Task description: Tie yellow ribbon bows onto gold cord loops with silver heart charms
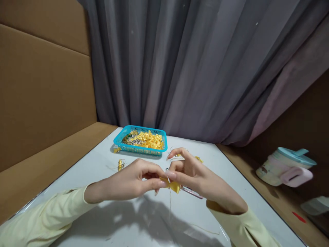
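Note:
My left hand (pixel 135 179) is closed in a pinch on a yellow ribbon bow (pixel 174 187), held above the white table. Close against it, my right hand (pixel 194 175) pinches thumb to finger at a thin cord (pixel 170 200) that runs past the bow and hangs below. A small silvery piece (pixel 167 169), perhaps a bell, shows at the right thumb tip; its exact kind is too small to tell. Partly hidden under the right hand lies a flat pink-edged object (pixel 194 193).
A blue basket (pixel 140 149) at the back holds yellow bows (pixel 153 140) and corded silvery pieces (pixel 135 139). Bow pieces with cords lie left (pixel 120 165) and right (pixel 199 159). A lidded cup (pixel 276 168) stands right, beyond the table edge. Grey curtain (pixel 164 68) hangs behind.

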`<state>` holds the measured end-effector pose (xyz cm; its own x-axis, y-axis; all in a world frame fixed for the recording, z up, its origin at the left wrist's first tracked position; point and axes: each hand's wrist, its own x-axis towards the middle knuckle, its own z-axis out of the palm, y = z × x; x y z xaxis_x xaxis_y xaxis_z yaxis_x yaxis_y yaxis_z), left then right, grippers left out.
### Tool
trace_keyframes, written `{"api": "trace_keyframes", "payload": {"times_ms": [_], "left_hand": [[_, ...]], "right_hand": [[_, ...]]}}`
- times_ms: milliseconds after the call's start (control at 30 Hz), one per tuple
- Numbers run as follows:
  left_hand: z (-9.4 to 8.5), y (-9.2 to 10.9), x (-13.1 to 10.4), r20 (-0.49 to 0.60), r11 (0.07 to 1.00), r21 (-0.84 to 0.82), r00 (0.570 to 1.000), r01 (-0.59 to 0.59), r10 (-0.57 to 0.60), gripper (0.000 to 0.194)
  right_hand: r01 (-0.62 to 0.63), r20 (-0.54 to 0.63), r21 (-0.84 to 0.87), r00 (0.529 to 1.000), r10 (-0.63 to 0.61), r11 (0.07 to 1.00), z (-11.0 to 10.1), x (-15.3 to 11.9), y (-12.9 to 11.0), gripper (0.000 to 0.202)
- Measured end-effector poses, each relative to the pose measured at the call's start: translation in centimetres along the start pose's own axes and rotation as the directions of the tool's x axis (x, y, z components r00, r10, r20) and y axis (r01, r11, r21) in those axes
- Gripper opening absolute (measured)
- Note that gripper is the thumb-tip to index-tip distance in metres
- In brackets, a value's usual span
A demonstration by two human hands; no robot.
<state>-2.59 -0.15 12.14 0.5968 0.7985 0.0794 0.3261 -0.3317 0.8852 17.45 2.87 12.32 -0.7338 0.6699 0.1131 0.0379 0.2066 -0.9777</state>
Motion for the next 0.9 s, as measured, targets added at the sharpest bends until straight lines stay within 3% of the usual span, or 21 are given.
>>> {"api": "trace_keyframes", "payload": {"times_ms": [133,200,267,300,333,400,500,667,900], "left_hand": [[0.0,-0.7,0.4,0.035,1.000,0.020,0.999,0.002,-0.003,0.025],[0.2,-1.0,0.5,-0.123,0.996,0.094,0.992,-0.007,0.018,0.022],[0.4,-1.1,0.5,-0.337,0.977,0.210,0.937,-0.022,0.094,0.026],[0.5,-1.1,0.5,-0.390,0.964,0.265,0.910,-0.036,0.142,0.027],[0.7,-1.0,0.4,-0.395,0.951,0.305,0.901,-0.059,0.182,0.026],[1.0,-0.9,0.2,-0.306,0.934,0.336,0.925,-0.118,0.227,0.025],[1.4,-0.9,-0.1,-0.222,0.938,0.314,0.949,-0.147,0.223,0.027],[1.6,-0.9,0.1,-0.207,0.957,0.286,0.972,-0.047,0.110,0.024],[0.9,-0.2,0.8,-0.119,0.997,0.051,0.992,0.052,-0.046,0.023]], "right_hand": [[-0.042,0.006,0.096,0.999,0.041,0.995,0.6,0.4,0.3,0.041],[-0.013,-0.105,0.081,0.994,0.022,0.997,0.8,0.6,0.2,0.040],[0.025,-0.279,0.031,0.960,-0.016,0.999,1.0,0.8,0.2,0.036],[0.038,-0.359,0.002,0.933,-0.035,0.999,1.2,0.8,0.2,0.034],[0.044,-0.421,-0.023,0.906,-0.049,0.999,1.5,0.9,0.3,0.032],[0.041,-0.480,-0.061,0.875,-0.066,0.997,2.2,1.0,0.4,0.029],[0.036,-0.478,-0.154,0.872,-0.106,0.987,3.3,0.8,0.5,0.024],[0.010,-0.456,-0.311,0.876,-0.158,0.951,3.8,0.5,0.7,0.021],[0.020,-0.412,-0.259,0.902,-0.129,0.966,3.2,0.7,0.4,0.022]]}}
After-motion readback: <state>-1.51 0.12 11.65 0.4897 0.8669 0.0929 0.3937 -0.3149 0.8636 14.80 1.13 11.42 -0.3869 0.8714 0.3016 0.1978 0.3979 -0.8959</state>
